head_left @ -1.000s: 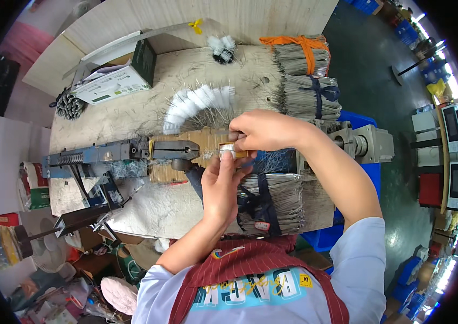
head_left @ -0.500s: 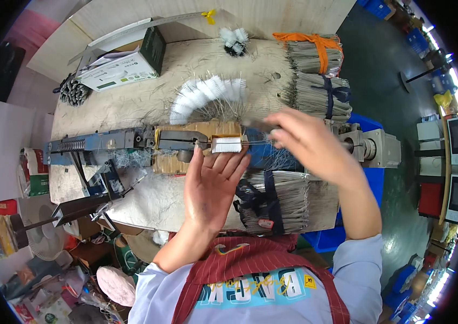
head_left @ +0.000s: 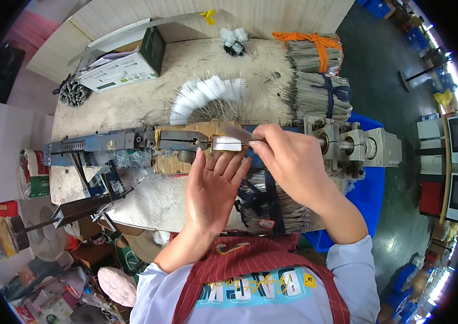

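Both hands met at the small metal clamp block (head_left: 227,143) on the bench machine (head_left: 132,141): the right hand (head_left: 294,162) pinched thin wire against it, while the left hand (head_left: 215,183) lay open, fingertips just below. Fingers might have been nipped, judging by their closeness to the clamp; a white-and-green carton (head_left: 121,65) sat at eleven o'clock

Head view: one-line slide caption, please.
Right hand feeds wire into a bench machine's clamp; left hand open below.

The left hand (head_left: 214,189) lies flat, back up, fingers (head_left: 223,164) spread and pointing away from the body. The right hand (head_left: 292,162) sits just beside it, fingers (head_left: 258,139) curled in a pinch, forearm angling back toward the right shoulder.
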The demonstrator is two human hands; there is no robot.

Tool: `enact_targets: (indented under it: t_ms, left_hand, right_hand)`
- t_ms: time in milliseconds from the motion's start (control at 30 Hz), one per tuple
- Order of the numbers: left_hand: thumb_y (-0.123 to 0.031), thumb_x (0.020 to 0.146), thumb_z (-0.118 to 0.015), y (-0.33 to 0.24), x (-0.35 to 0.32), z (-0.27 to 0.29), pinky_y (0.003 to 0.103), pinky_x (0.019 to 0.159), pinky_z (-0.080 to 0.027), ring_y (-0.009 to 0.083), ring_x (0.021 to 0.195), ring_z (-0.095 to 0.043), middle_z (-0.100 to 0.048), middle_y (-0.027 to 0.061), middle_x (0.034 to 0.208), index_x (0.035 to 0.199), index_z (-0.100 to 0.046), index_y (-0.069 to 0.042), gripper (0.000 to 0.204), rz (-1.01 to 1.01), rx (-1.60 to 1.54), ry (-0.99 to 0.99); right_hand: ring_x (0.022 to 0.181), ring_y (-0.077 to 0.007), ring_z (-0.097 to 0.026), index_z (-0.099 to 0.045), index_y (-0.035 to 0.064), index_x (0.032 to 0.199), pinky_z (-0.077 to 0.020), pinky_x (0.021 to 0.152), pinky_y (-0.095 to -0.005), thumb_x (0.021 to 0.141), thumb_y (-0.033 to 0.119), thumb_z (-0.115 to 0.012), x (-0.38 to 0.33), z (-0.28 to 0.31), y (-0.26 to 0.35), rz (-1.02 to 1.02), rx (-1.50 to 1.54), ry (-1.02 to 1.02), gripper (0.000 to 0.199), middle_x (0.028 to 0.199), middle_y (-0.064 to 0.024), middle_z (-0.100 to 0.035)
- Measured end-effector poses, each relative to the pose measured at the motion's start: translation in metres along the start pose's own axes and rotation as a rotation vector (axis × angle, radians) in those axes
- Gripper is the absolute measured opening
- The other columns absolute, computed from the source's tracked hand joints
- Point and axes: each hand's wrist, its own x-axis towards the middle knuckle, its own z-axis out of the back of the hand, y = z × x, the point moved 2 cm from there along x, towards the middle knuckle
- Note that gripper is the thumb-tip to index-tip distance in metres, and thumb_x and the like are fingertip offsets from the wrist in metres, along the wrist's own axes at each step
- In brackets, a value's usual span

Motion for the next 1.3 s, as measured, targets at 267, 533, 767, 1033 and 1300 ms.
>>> enact_targets:
  t_ms: [267,533,767,1033,1300]
  left_hand:
    - [-0.045,0.103,-0.039,-0.006,-0.003,-0.003,0.042,0.118,-0.026,0.0301,0.139,-0.035,-0.038,0.0229,0.145,0.133,-0.037,0.006,0.059,0.031,0.113,-0.001]
    - [-0.029,0.103,-0.043,-0.002,-0.004,-0.002,0.042,0.115,-0.032,0.0280,0.134,-0.043,-0.045,0.0179,0.138,0.134,-0.037,0.006,0.047,0.019,0.227,0.022]
    - [-0.012,0.099,-0.051,0.038,0.010,0.003,0.042,0.113,-0.035,0.0270,0.135,-0.041,-0.040,0.0210,0.142,0.140,-0.028,0.009,0.052,0.091,0.319,-0.020]
    - [-0.014,0.103,-0.045,0.020,-0.044,0.034,0.039,0.105,-0.044,0.0286,0.126,-0.051,-0.048,0.0235,0.137,0.138,-0.036,0.010,0.043,0.157,0.573,0.040]
    - [-0.044,0.099,-0.053,-0.140,-0.195,0.247,0.028,0.047,-0.053,0.0198,0.056,-0.067,-0.066,0.0126,0.071,0.081,-0.055,0.003,0.051,-0.594,1.086,-1.179]
  right_hand:
    - [0.061,-0.0208,-0.068,-0.058,-0.0059,0.108,-0.0531,0.050,-0.0303,0.074,0.012,-0.064,0.000,-0.012,0.027,0.238,-0.361,0.134,0.038,0.068,-0.0076,-0.064]
    - [0.063,-0.0200,-0.068,-0.060,-0.0059,0.108,-0.0529,0.052,-0.0309,0.074,0.011,-0.063,0.002,-0.005,0.017,0.283,-0.409,0.140,0.038,0.069,-0.0070,-0.064]
    - [0.065,-0.0235,-0.068,-0.053,-0.0043,0.109,-0.0520,0.052,-0.0337,0.073,0.007,-0.064,-0.016,0.004,0.010,0.122,-0.319,0.091,0.039,0.074,-0.0099,-0.063]
    - [0.091,-0.0402,-0.062,-0.045,-0.0040,0.120,-0.0496,0.078,-0.0447,0.087,-0.003,-0.055,-0.054,-0.005,0.002,-0.121,0.356,0.298,0.034,0.101,-0.0214,-0.060]
    - [0.087,-0.0351,-0.066,-0.058,0.0002,0.104,-0.0510,0.073,-0.0411,0.087,0.018,-0.070,-0.077,-0.045,-0.002,-0.232,0.500,0.389,0.027,0.094,-0.0163,-0.066]
